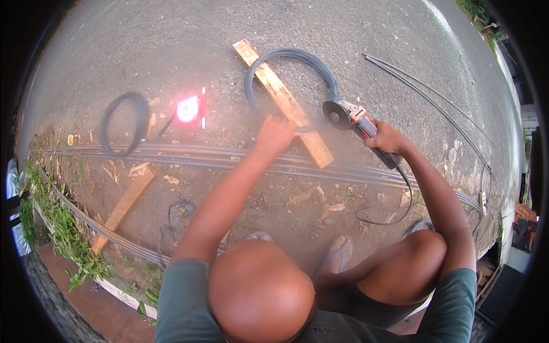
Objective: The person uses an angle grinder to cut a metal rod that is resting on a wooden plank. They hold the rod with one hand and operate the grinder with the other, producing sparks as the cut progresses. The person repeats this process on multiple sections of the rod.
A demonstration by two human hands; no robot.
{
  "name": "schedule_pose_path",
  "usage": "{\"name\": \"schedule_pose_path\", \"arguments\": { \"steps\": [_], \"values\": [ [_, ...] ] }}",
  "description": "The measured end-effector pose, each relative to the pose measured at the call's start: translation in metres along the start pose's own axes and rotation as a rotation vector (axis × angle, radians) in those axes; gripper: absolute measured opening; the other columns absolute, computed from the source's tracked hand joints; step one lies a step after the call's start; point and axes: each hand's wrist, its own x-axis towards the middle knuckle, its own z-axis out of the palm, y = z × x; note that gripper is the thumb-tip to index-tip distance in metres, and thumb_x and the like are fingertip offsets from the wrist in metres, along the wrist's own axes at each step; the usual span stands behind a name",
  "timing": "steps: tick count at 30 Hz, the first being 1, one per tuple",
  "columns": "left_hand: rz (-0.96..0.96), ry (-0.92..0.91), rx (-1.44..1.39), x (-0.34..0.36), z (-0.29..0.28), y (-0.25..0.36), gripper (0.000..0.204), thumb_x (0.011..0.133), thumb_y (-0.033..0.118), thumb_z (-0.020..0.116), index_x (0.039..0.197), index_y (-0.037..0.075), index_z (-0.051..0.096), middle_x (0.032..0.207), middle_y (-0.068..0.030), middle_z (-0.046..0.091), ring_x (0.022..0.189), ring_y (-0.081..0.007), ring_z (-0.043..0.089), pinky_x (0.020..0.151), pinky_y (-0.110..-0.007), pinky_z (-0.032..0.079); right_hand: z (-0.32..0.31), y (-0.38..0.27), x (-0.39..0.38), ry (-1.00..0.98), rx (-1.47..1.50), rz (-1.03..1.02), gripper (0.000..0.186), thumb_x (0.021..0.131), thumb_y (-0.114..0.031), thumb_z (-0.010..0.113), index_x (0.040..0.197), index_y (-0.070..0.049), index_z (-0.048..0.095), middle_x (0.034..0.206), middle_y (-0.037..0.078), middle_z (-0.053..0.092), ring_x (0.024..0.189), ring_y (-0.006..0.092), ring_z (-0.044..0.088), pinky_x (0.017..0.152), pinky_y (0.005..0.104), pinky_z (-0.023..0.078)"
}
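My right hand (386, 138) is closed around the body of an angle grinder (366, 123). The grinder's dark disc (337, 115) is at the lower right of a coil of grey wire (294, 52), close to the strands; whether it touches them I cannot tell. With closed fingers, my left hand (275, 134) grips the lower left part of that coil. Beneath the coil a wooden board (280, 94) lies slanted on the ground. A power cord (407, 197) trails from the grinder's rear end toward my feet.
Long metal rods (223, 155) run across the ground in front of my feet. A smaller wire coil (104, 128) and a glowing pinkish-red patch (187, 108) are at the left. Another board (123, 203) lies lower left, near plants (71, 234). More rods (429, 86) lie at the right.
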Motion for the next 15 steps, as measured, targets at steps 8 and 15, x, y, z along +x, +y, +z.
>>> {"name": "schedule_pose_path", "arguments": {
  "steps": [8,15],
  "values": [
    [0.003,0.008,0.004,-0.0003,-0.0012,-0.0007,0.040,0.099,0.048,0.058,0.090,0.009,0.062,0.078,-0.0086,0.072,0.078,-0.0259,0.069,0.078,-0.040,0.043,0.0006,-0.0041,0.0024,0.004,-0.005,0.012,0.071,0.069,-0.036,0.075,0.123,0.008,0.062,0.103,0.025,0.071,0.097,0.0352,0.069,0.089,0.0417,0.053],
    [0.005,0.019,-0.002,0.0000,-0.0012,0.0005,0.041,0.099,0.049,0.058,0.090,0.009,0.063,0.077,-0.0088,0.072,0.079,-0.0257,0.069,0.077,-0.040,0.043,0.0009,-0.0030,0.0028,0.014,0.006,-0.003,0.070,0.069,-0.036,0.075,0.122,0.008,0.063,0.104,0.025,0.071,0.096,0.0353,0.069,0.089,0.0414,0.053]
  ]
}}
